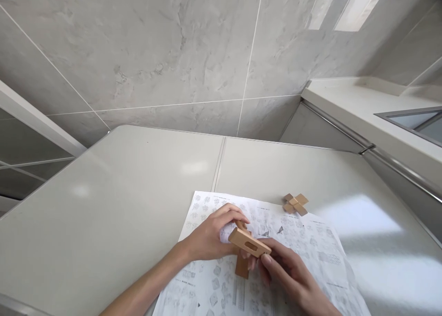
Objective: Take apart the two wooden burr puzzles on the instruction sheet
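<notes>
Above the printed sheet (pixel 317 256), the slotted block (pixel 244 241) is being pinched by the right hand's (pixel 293 271) fingers, another wooden piece (pixel 241 225) by the left hand's (pixel 210 233), a drop being risked if either grip loosens.

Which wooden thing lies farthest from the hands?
The cross by the far edge of the paper; the other wooden pieces are between the left hand and right hand.
</notes>
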Action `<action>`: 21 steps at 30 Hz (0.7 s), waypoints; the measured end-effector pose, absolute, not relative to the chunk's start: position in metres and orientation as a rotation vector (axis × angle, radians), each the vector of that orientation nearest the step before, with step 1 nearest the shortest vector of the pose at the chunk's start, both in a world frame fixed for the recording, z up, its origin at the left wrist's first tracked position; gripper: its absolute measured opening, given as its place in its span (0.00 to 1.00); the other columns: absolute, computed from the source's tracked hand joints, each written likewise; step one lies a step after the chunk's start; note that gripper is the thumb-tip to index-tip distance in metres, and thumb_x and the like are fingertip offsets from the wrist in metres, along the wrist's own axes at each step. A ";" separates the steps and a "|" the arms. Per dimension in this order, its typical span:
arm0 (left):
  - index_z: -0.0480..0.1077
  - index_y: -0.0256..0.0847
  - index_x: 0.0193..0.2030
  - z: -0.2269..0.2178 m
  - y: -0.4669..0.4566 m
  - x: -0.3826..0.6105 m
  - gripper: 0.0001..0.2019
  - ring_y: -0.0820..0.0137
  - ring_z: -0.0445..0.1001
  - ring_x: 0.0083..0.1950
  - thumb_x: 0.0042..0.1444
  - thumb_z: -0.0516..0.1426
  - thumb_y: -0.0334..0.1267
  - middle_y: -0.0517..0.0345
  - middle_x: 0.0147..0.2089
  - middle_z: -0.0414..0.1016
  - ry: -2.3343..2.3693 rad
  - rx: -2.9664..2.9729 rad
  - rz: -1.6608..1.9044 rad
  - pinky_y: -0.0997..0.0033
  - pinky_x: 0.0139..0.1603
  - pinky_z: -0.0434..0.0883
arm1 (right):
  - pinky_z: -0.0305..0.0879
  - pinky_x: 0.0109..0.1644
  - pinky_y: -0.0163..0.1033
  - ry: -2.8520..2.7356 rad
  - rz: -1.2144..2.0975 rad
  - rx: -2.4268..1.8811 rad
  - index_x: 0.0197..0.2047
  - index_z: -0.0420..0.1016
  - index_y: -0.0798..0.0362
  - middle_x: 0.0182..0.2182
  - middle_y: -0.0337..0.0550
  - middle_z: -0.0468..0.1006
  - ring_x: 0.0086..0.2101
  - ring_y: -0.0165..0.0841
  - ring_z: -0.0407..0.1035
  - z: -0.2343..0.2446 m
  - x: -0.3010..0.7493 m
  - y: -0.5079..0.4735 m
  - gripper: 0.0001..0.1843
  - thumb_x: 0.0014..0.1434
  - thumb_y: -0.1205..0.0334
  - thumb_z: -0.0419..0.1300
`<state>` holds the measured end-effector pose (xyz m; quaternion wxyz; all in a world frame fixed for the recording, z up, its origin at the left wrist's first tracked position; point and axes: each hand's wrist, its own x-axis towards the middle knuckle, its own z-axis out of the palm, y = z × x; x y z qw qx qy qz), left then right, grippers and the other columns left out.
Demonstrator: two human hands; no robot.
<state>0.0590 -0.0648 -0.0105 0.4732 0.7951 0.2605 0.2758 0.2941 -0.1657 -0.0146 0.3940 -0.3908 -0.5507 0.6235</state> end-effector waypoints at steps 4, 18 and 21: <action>0.76 0.43 0.50 -0.012 -0.065 0.059 0.09 0.66 0.80 0.44 0.78 0.54 0.37 0.52 0.47 0.80 0.620 2.245 0.707 0.68 0.43 0.78 | 0.68 0.37 0.39 -1.185 1.688 -0.939 0.51 0.78 0.48 0.37 0.43 0.82 0.30 0.32 0.68 -0.016 0.300 -0.164 0.15 0.79 0.46 0.58; 0.75 0.43 0.46 -0.012 -0.070 0.062 0.11 0.68 0.82 0.38 0.80 0.53 0.39 0.57 0.40 0.84 0.511 2.564 0.732 0.68 0.41 0.76 | 0.63 0.29 0.35 -1.141 1.805 -0.861 0.50 0.82 0.48 0.30 0.40 0.81 0.22 0.27 0.65 -0.021 0.299 -0.161 0.16 0.75 0.44 0.63; 0.75 0.43 0.45 -0.012 -0.070 0.062 0.11 0.69 0.81 0.36 0.80 0.54 0.39 0.58 0.39 0.84 0.518 2.580 0.765 0.69 0.40 0.76 | 0.62 0.28 0.35 -1.139 1.778 -0.903 0.42 0.83 0.51 0.30 0.42 0.81 0.22 0.27 0.65 -0.024 0.298 -0.162 0.20 0.74 0.43 0.64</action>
